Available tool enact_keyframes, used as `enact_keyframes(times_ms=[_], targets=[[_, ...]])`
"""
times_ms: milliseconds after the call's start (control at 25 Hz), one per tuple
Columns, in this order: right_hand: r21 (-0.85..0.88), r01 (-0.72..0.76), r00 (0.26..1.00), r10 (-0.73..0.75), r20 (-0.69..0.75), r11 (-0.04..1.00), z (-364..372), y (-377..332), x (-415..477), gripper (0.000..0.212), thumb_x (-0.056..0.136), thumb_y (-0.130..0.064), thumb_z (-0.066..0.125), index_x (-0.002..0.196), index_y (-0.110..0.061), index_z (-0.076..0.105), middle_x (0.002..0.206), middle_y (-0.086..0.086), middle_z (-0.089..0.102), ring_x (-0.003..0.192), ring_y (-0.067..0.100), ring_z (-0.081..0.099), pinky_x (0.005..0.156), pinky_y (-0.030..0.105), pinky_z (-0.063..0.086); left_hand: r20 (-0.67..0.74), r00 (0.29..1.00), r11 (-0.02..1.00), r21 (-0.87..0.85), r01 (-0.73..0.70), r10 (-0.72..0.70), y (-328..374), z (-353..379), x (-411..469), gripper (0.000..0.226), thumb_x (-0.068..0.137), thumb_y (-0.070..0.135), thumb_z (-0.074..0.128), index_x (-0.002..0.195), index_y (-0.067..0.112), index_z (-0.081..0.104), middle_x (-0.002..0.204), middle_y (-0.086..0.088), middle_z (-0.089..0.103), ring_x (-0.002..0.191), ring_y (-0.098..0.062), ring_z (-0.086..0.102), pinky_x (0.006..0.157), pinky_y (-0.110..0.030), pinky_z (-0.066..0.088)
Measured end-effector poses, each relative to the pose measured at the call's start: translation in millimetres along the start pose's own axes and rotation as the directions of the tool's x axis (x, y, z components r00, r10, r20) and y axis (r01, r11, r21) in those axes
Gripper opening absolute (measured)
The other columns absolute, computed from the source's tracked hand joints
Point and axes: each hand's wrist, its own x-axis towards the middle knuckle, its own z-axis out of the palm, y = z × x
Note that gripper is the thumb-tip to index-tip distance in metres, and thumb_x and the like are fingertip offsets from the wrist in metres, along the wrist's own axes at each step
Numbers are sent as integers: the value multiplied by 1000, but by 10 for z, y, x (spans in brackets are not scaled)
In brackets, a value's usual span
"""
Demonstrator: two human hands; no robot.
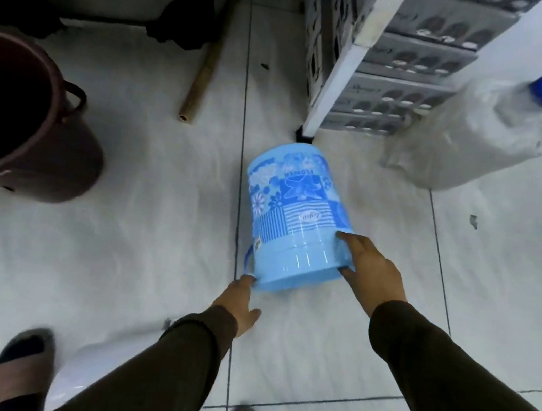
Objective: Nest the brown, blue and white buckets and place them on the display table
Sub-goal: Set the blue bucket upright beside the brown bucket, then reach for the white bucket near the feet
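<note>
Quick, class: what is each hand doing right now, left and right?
Left hand: open, fingertips touching the rim of the blue bucket.
Right hand: gripping the blue bucket's rim from the other side.

The brown bucket (pixel 18 123) is cut off by the left edge.

Bucket with printed pattern (pixel 293 216): upside down on the floor (pixel 140 205), centre, just before the table leg (pixel 341 73).
Large open bucket (pixel 21 124): far left, well apart.
Stacked cartons (pixel 412 60): behind the table leg.
Jug (pixel 482 133): right of the cartons.
Left hand (pixel 240 302): at the near rim.
Right hand (pixel 371 272): on the right side.
</note>
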Motion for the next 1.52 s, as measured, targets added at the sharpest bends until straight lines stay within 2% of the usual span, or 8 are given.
enact_keyframes(times_ms=[120,280,440,560,960,1200,1360,1520], targets=[[-8,62,993,-62,-99,998,-63,110,84,55,93,-24,60,146,-27,46,144,3,56,116,31,62,90,39,51,-316,948,995,-65,-69,45,68,89,-77,63,94,16,52,150,27,24,155,3,36,131,-19,49,113,-32,39],[293,-8,965,84,-248,956,-377,117,315,31,97,-36,53,113,-14,66,87,15,72,78,37,69,70,41,58,-563,809,856,-322,-405,171,239,-231,-215,78,98,19,52,155,38,2,161,19,22,138,-8,42,111,-25,39],[747,-240,955,289,67,620,-522,-135,625,35,100,-28,53,105,5,64,86,20,71,49,21,70,45,27,59,-649,760,845,-387,-369,34,589,-652,-11,68,101,27,46,157,37,7,146,7,50,125,-14,56,102,-26,46],[846,-386,891,387,238,368,-445,-329,756,30,99,-27,57,105,2,61,98,23,71,60,31,73,41,28,58,-699,715,855,-381,-352,-16,772,-931,162,62,101,23,46,157,29,19,139,5,56,117,-16,59,100,-24,44],[868,-493,787,455,416,59,-472,-533,248,45,102,-44,36,124,-8,52,128,21,58,100,38,62,94,50,54,-585,809,990,-72,-118,54,682,-1268,-328,56,99,28,49,152,15,34,155,-6,41,139,-25,45,115,-31,35],[791,-605,746,415,521,92,-3,-734,-650,42,102,-34,43,124,-1,54,122,21,59,102,38,61,89,44,52,-382,885,948,270,-167,265,217,-1004,-1160,38,99,24,46,136,30,53,154,6,37,138,-20,41,107,-32,42],[759,-637,743,372,557,134,630,-906,-1537,12,97,-11,47,97,-4,57,102,15,56,80,31,57,67,35,50,-84,936,829,497,-258,341,-299,-721,-1742,65,89,-4,39,139,37,48,157,10,32,144,-18,31,107,-30,41],[645,-667,744,285,604,373,1514,-1199,-2520,23,77,-3,63,93,-21,65,87,7,59,73,22,59,66,25,50,467,864,272,821,-502,186,-775,-224,-2128,74,88,0,48,151,35,32,166,5,15,153,-27,14,120,-42,24]])
